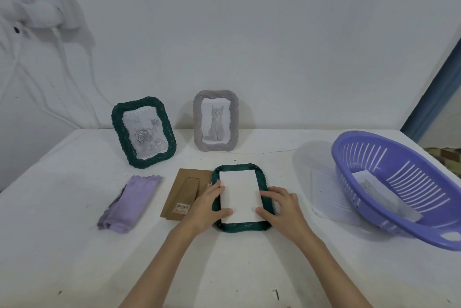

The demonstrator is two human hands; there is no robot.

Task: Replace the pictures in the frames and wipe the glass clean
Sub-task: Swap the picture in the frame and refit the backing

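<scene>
My left hand point(208, 204) and right hand point(280, 205) lie loosely spread, fingers pressing the white paper point(239, 195) into the face-down green frame point(240, 226) on the table point(74, 245) before me. The frame's side rails hide under my fingers; I cannot make out the paper's printed side.

Both hands, left point(208, 204) and right point(282, 205), press white paper point(239, 195) into face-down green frame point(240, 225).
</scene>
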